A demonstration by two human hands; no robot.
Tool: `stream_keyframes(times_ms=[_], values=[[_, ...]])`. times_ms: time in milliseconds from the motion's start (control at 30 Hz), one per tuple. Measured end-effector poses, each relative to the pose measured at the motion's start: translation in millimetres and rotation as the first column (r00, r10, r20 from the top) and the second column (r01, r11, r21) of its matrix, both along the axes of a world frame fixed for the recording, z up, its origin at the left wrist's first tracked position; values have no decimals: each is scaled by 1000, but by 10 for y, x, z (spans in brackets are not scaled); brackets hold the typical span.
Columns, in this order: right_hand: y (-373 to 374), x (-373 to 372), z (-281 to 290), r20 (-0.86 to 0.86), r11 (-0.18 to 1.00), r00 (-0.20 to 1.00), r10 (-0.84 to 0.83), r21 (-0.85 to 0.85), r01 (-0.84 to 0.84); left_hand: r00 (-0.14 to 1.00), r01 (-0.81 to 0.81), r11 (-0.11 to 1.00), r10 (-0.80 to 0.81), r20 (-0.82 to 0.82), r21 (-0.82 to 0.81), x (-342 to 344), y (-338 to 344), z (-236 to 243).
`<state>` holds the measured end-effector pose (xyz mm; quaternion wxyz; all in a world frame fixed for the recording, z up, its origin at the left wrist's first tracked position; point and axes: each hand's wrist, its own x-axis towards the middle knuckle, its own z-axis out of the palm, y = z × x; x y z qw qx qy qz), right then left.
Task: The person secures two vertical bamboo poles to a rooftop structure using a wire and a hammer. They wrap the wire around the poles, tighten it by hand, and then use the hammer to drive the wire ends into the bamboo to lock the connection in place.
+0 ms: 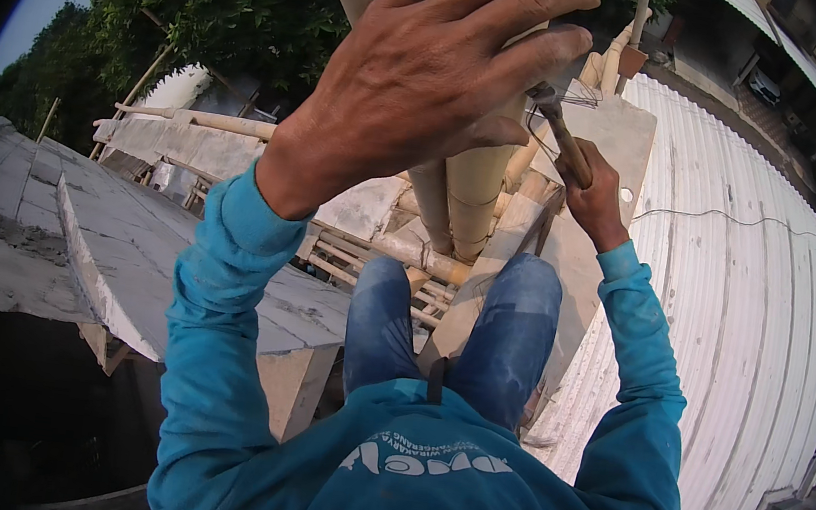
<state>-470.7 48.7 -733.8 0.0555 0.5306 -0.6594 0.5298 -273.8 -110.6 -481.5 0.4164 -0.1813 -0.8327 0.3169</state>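
Left hand (pixel 417 85) up close, fingers (pixel 542 54) spread, thick pole (pixel 472 197) behind it, right hand (pixel 596 198) with fingers wrapped around a brown tool (pixel 563 134), white roof (pixel 716 290) beyond

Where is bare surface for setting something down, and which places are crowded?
The white corrugated roof is bare between the right sleeve and the thin cable. Left of the left sleeve, the grey slab also has bare room. Crowded: between the left hand and the knees, with bamboo poles, and where the right hand grips a wooden-handled tool near thin wires.
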Motion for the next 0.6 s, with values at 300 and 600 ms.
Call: stream_keyframes(times_ms=[300, 600], values=[[-356, 117, -216, 13, 982, 1000, 2, -190, 1, 881, -179, 805, 387, 272, -566, -366, 152, 71], [-712, -35, -384, 9, 964, 996, 84, -254, -79, 931, 7, 931, 128, 343, -365, -404, -77, 15]])
